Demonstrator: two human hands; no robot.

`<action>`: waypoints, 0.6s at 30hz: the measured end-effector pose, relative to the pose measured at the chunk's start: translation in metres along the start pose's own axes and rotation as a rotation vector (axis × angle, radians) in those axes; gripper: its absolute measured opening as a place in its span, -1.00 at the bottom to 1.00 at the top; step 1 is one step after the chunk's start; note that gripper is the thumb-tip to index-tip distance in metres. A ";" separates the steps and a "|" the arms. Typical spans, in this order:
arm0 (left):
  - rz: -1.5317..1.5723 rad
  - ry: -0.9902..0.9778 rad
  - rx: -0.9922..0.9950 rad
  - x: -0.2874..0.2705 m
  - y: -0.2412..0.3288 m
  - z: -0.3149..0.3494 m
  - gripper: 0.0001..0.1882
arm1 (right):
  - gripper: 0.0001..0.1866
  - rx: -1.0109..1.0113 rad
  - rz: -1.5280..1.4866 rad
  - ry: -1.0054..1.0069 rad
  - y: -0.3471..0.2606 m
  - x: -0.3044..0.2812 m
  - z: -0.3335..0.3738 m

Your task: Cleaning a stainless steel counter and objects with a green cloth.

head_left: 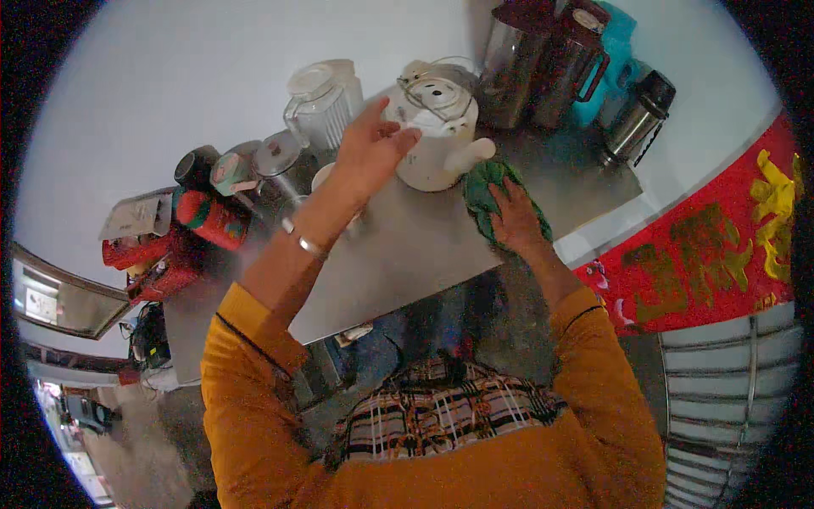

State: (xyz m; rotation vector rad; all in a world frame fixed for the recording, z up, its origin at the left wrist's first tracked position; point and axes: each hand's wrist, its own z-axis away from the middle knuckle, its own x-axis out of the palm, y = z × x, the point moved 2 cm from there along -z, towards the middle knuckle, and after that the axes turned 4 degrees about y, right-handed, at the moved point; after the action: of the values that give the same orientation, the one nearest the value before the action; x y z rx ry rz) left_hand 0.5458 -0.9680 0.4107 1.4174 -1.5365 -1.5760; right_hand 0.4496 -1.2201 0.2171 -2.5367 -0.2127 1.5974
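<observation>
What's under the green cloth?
The right hand is on top of the cloth, and table shows beside it. Whatever is right underneath is covered, so I can't see it.

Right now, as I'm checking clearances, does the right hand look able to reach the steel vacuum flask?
Probably yes: only grey tabletop shows between the right hand and the steel vacuum flask, though that hand rests on a green cloth.

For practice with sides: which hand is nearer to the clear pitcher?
Left: the left hand is beside the clear pitcher; the right hand is farther right, on the green cloth.
</observation>
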 end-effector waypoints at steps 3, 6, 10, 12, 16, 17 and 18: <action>-0.389 0.123 0.101 0.018 -0.004 -0.044 -0.24 | -0.38 -0.017 0.015 -0.006 0.031 -0.005 -0.010; -0.509 0.164 0.093 0.034 -0.001 -0.073 -0.15 | -0.38 -0.007 -0.015 -0.045 0.062 -0.015 -0.017; -0.756 0.247 0.012 0.069 0.014 -0.094 -0.14 | -0.38 -0.007 -0.045 -0.079 0.083 -0.024 -0.023; -0.899 0.279 -0.020 0.087 0.022 -0.099 -0.13 | -0.38 -0.034 -0.076 -0.055 0.094 -0.020 -0.026; -1.180 0.270 0.066 0.103 0.014 -0.116 -0.08 | -0.37 -0.046 -0.074 -0.029 0.109 -0.009 -0.029; -1.165 0.326 0.077 0.103 0.009 -0.122 -0.12 | -0.37 -0.046 -0.074 -0.031 0.109 -0.011 -0.030; -1.163 0.323 0.076 0.102 0.003 -0.129 -0.12 | -0.37 -0.021 -0.056 -0.100 0.108 -0.011 -0.030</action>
State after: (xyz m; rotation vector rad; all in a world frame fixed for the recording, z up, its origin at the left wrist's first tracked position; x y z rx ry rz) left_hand 0.6284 -1.1099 0.4061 2.6973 -0.5213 -1.6739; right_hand 0.4770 -1.3297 0.2188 -2.4454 -0.3094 1.7110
